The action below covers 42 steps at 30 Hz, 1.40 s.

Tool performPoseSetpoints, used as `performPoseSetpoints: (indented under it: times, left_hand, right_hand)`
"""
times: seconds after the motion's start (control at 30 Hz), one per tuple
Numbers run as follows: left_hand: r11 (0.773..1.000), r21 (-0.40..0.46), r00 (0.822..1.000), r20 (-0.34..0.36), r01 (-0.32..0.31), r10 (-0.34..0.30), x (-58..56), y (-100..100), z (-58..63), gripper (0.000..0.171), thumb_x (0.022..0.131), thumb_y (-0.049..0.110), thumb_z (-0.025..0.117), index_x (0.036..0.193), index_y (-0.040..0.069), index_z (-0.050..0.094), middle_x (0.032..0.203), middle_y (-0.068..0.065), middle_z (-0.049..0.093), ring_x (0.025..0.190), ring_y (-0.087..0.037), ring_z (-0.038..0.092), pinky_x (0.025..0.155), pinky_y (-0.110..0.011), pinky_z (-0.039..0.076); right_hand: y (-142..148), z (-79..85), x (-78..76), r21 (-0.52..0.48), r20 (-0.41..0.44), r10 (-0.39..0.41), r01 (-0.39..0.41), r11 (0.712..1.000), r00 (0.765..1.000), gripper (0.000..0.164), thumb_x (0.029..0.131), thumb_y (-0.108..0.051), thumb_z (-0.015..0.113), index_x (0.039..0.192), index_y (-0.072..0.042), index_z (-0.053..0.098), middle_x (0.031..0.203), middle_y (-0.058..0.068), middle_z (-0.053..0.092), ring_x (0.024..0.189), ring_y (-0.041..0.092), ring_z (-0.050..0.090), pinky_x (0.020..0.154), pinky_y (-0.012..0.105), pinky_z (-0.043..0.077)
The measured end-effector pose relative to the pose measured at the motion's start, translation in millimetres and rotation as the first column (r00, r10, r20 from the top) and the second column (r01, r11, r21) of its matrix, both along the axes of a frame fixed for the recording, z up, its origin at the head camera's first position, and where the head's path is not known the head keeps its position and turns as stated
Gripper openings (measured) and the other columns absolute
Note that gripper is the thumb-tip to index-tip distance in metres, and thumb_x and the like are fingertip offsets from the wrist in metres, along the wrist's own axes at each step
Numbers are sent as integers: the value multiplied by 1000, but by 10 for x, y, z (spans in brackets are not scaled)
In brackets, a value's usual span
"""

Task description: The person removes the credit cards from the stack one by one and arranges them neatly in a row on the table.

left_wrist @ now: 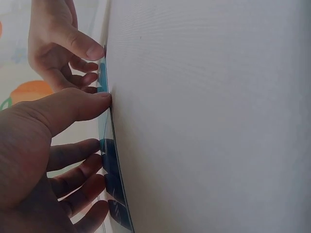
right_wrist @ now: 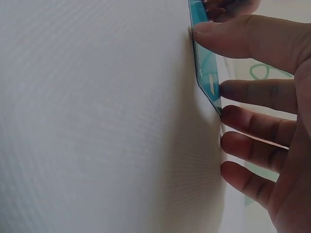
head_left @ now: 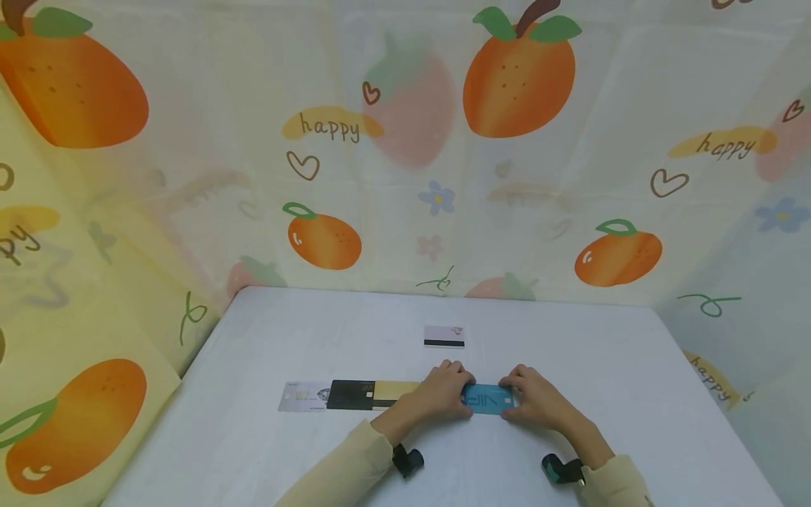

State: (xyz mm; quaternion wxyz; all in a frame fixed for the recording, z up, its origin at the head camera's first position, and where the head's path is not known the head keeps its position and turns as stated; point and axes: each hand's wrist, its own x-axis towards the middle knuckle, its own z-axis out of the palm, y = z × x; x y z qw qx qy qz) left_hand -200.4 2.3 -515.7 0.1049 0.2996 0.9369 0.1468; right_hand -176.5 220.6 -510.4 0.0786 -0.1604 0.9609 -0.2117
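Note:
A blue VIP card [head_left: 486,399] lies flat on the white table at the right end of a row of cards. My right hand [head_left: 538,398] grips its right end, thumb on the near edge and fingertips at the far edge. Around its left end sits my left hand [head_left: 437,391], thumb [left_wrist: 99,101] on the near edge and fingers spread along the far side. To the left, a gold card [head_left: 394,390], a black card [head_left: 351,395] and a silvery card [head_left: 303,396] continue the row. Part of the row under my left hand is hidden in the head view.
A pale card with a black stripe [head_left: 444,336] lies alone behind the row. The white table [head_left: 253,465] meets a fruit-printed cloth [head_left: 405,232] at the back. Dark wrist cameras are strapped to both wrists.

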Motion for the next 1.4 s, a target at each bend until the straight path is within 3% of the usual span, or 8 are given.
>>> performPoseSetpoints:
  times: [0.33,0.5,0.63,0.9,1.07,1.4]
  left_hand:
    - [1000,14,1000,3,16,-16,-12,-20,-5,51,81,38,76,126,17,63,111,2,59,99,-11,45,87,-27,43]
    - [1000,17,1000,8,7,-7,-85,-74,-32,53,83,40,74,129,17,61,117,1,60,100,-12,48,89,-28,45]
    - [1000,-10,1000,-12,-14,14,-182,-161,-7,53,85,42,72,129,17,61,124,-2,61,110,-16,53,95,-33,47]
    - [991,7,991,26,-132,132,-415,-398,87,50,86,35,72,130,14,61,128,-7,59,116,-21,53,103,-38,46]
    - [976,60,977,55,-210,207,-582,-531,59,50,86,33,71,130,14,60,127,-6,57,115,-21,51,103,-38,45]
    - [949,139,958,91,-283,272,-782,-640,70,55,84,31,74,132,11,58,131,-10,55,118,-24,48,106,-40,42]
  right_hand:
    - [20,-38,-34,-37,-4,-3,3,999,1000,44,74,-30,81,112,-10,69,100,-1,57,89,13,48,79,33,47]
    - [45,-62,-76,-75,2,-13,13,997,1000,45,78,-31,79,115,-8,67,99,-1,58,89,12,49,77,30,46]
    - [53,-55,-131,-83,11,-32,33,996,999,46,79,-31,79,117,-8,66,102,1,58,93,15,52,81,35,48]
    - [-44,33,-325,-126,21,-61,64,990,998,46,82,-31,76,121,-9,64,109,6,60,103,24,55,90,46,51]
    - [-132,75,-438,-108,-1,-62,62,992,998,48,83,-34,75,122,-8,63,110,8,61,104,25,57,91,46,51]
    - [-320,83,-676,-100,-85,-7,-2,995,996,49,84,-32,74,123,-5,63,113,12,62,106,29,58,92,49,50]
